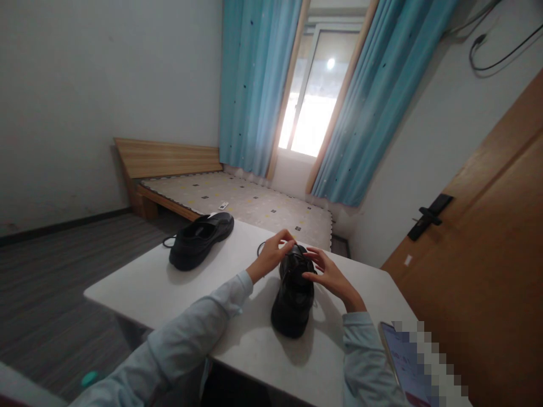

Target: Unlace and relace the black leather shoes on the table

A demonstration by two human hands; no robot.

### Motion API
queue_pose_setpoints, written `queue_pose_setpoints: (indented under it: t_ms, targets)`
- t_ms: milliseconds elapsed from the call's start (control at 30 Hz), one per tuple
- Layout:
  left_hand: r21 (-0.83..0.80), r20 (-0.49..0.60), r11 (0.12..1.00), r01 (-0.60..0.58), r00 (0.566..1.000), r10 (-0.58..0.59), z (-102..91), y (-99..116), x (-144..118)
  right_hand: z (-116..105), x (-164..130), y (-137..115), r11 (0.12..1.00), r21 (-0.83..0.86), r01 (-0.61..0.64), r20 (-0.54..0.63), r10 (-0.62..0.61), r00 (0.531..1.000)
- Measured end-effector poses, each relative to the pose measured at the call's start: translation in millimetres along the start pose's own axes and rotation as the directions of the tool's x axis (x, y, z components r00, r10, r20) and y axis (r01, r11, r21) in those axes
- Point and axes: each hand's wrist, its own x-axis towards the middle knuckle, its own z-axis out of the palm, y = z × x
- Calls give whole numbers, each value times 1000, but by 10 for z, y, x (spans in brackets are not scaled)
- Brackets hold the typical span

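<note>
2 hands working at the lacing of a black shoe on a white tabletop.

Near shoe standing upright at the middle of the tabletop, between both forearms. Left hand at the shoe's far left side, fingertips pinched together on what looks like a lace end, a thin dark loop of lace curving out just beside it. Right hand touching the shoe's right upper, fingers spread and loosely curled, nothing clearly clasped. Second black shoe lying well apart at the far left edge, its lace hanging over the rim. Phone at the near right corner, screen blurred. Beyond the tabletop: bed, blue curtains, bright window, wooden door.
</note>
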Motion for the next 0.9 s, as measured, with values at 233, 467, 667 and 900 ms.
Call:
queue_pose_setpoints:
  t_ms: [233,467,667,900]
  targets:
    - [-678,34,709,193,972,-232,-114,-17,55,-4,-21,10,999,27,-31,42,30,999]
    - [-693,40,698,177,977,-207,-178,49,54,-25,-27,24,999,-20,-30,54,31,998]
    - [-630,-20,771,94,990,-137,-212,53,66,-25,-32,21,998,-46,-40,54,43,998]
    - [-581,-51,813,26,996,-68,-308,76,94,-17,-22,48,1000,-10,-16,71,17,997]
